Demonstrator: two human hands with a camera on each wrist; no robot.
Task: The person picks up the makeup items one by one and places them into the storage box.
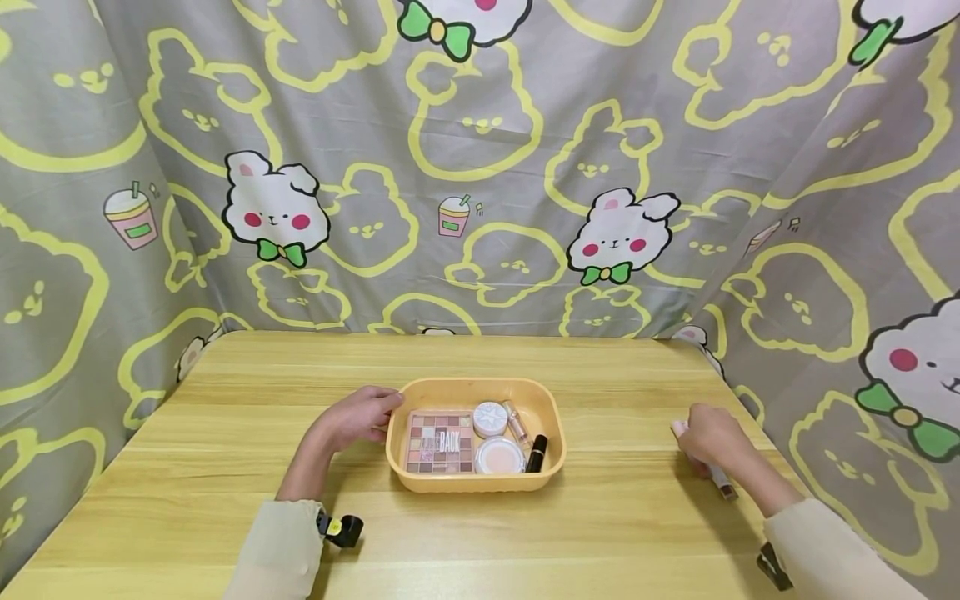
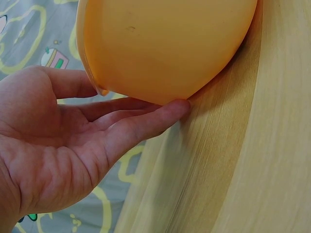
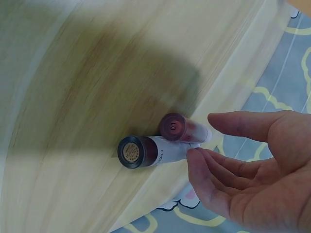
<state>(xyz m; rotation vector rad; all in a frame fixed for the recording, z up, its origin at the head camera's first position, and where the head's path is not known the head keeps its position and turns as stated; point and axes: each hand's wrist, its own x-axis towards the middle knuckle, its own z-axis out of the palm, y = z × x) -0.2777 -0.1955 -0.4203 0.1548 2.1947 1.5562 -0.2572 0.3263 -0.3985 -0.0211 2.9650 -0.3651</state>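
Note:
A yellow plastic basket (image 1: 476,482) stands in the middle of the table. My left hand (image 1: 365,414) grips its left end; in the left wrist view one digit reaches the rim and other fingers lie along the outer wall (image 2: 170,43). Far to the right, my right hand (image 1: 708,433) is over two lip tubes on the table. The right wrist view shows a tube with a dark end (image 3: 138,151) beside a smaller tube with a reddish end (image 3: 177,127). Fingers touch the white part there, while the thumb stands slightly apart.
Inside the basket are an eyeshadow palette (image 1: 441,442), a round white compact (image 1: 490,418), a clear-lidded compact (image 1: 500,457), a slim lip tube (image 1: 517,423) and a black lipstick (image 1: 537,454). A patterned curtain (image 1: 360,108) encloses the wooden table (image 1: 480,542) at the back and sides.

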